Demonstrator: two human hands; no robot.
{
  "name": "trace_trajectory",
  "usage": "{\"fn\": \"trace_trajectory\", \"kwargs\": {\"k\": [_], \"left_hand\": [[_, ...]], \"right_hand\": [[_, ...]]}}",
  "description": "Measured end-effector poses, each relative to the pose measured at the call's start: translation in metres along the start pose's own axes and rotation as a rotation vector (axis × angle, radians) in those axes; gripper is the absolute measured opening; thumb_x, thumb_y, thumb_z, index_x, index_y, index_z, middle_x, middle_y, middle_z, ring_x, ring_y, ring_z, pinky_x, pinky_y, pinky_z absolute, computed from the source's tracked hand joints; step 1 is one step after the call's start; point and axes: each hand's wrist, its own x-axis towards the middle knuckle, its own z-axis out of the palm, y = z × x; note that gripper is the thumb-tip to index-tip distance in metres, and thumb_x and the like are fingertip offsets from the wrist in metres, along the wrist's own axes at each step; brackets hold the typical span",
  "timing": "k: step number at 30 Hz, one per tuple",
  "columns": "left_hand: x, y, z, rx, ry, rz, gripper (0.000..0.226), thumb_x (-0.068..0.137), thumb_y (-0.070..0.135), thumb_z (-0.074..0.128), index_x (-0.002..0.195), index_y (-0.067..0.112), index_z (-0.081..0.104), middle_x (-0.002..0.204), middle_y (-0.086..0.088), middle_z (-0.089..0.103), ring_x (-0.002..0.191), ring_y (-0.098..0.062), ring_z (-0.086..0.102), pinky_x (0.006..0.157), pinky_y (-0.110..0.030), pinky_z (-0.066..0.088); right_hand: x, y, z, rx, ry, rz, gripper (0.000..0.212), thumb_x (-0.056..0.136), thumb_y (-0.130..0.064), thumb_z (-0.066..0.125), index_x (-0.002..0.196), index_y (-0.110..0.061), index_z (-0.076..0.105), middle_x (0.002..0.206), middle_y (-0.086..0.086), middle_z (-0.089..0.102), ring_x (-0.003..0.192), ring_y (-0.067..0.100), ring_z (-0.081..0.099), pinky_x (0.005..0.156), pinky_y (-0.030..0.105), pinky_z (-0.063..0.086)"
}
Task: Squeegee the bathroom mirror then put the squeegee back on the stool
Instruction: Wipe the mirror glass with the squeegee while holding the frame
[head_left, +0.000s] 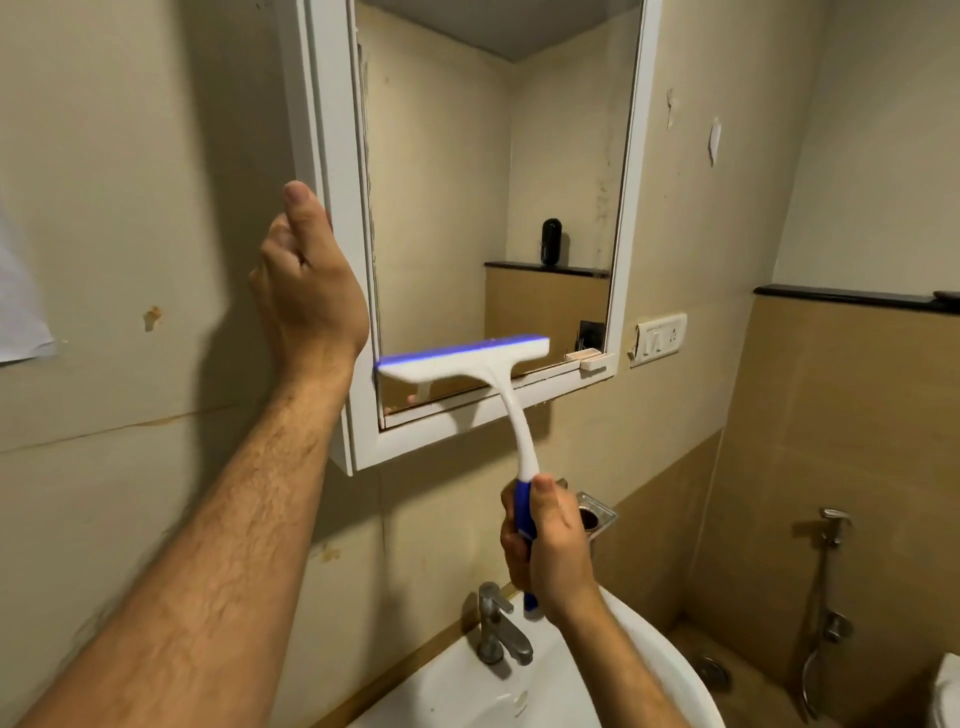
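Right hand (550, 551) fisted round the blue grip of the squeegee (467, 358), above the sink (644, 644). Blade lies across the lower mirror (493, 182), near the bottom frame. Left hand (306, 291) braces the cabinet's left edge, fingers curled, holding nothing.

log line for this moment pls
right hand: grips squeegee | blade: low on mirror | left hand: on cabinet frame

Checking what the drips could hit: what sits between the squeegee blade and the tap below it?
In the head view: the cabinet's white bottom frame, bare wall, and the right hand gripping the squeegee handle above the tap.
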Motion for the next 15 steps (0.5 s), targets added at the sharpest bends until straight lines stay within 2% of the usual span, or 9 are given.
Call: {"fn": "trace_trajectory", "kwargs": {"k": [2, 4, 7, 10, 12, 15], "left_hand": [[0.000, 0.001, 0.000, 0.009, 0.001, -0.003, 0.057, 0.095, 0.058, 0.020, 0.077, 0.015, 0.052, 0.086, -0.012, 0.063, 0.082, -0.026, 0.054, 0.063, -0.028, 0.032], [0.000, 0.001, -0.002, 0.021, -0.001, -0.003, 0.056, 0.096, 0.056, 0.020, 0.074, 0.013, 0.048, 0.082, -0.015, 0.060, 0.079, -0.028, 0.053, 0.061, -0.029, 0.030], [-0.004, 0.002, -0.003, 0.020, -0.009, 0.003, 0.056, 0.098, 0.053, 0.022, 0.061, 0.016, 0.040, 0.056, 0.000, 0.048, 0.056, -0.007, 0.047, 0.052, -0.025, 0.025], [-0.006, 0.004, -0.003, 0.045, -0.012, 0.015, 0.051, 0.099, 0.050, 0.021, 0.056, 0.025, 0.031, 0.051, 0.009, 0.038, 0.053, 0.005, 0.044, 0.051, -0.025, 0.018], [-0.006, 0.003, -0.003, 0.054, -0.008, 0.019, 0.051, 0.099, 0.051, 0.021, 0.056, 0.025, 0.032, 0.052, 0.008, 0.038, 0.056, -0.004, 0.042, 0.054, -0.025, 0.019], [-0.005, 0.002, -0.002, 0.072, -0.008, 0.000, 0.053, 0.097, 0.053, 0.019, 0.056, 0.022, 0.031, 0.052, 0.003, 0.036, 0.058, -0.013, 0.033, 0.057, -0.031, 0.020]], "right_hand": [[-0.007, 0.005, -0.005, -0.029, 0.021, 0.030, 0.061, 0.081, -0.062, 0.035, 0.082, -0.004, 0.051, 0.051, 0.000, 0.043, 0.038, 0.008, 0.037, 0.040, 0.022, 0.033], [-0.004, -0.004, -0.007, -0.035, 0.043, 0.040, 0.060, 0.080, -0.064, 0.035, 0.084, -0.006, 0.053, 0.051, -0.001, 0.045, 0.038, 0.007, 0.038, 0.039, 0.021, 0.034], [0.013, -0.028, -0.002, -0.009, 0.058, -0.002, 0.059, 0.082, -0.065, 0.033, 0.084, -0.010, 0.053, 0.052, 0.000, 0.045, 0.039, 0.009, 0.037, 0.041, 0.023, 0.034], [0.024, -0.038, 0.004, -0.004, 0.046, -0.055, 0.054, 0.094, -0.056, 0.030, 0.082, -0.009, 0.051, 0.051, 0.001, 0.043, 0.039, 0.011, 0.036, 0.041, 0.024, 0.033], [0.020, -0.028, 0.005, -0.020, 0.052, -0.054, 0.051, 0.097, -0.051, 0.029, 0.080, -0.009, 0.050, 0.051, 0.001, 0.043, 0.039, 0.010, 0.036, 0.041, 0.023, 0.032], [0.003, 0.003, 0.000, -0.029, 0.072, -0.030, 0.051, 0.093, -0.052, 0.031, 0.077, -0.007, 0.050, 0.051, 0.003, 0.041, 0.038, 0.009, 0.036, 0.039, 0.021, 0.032]]}}
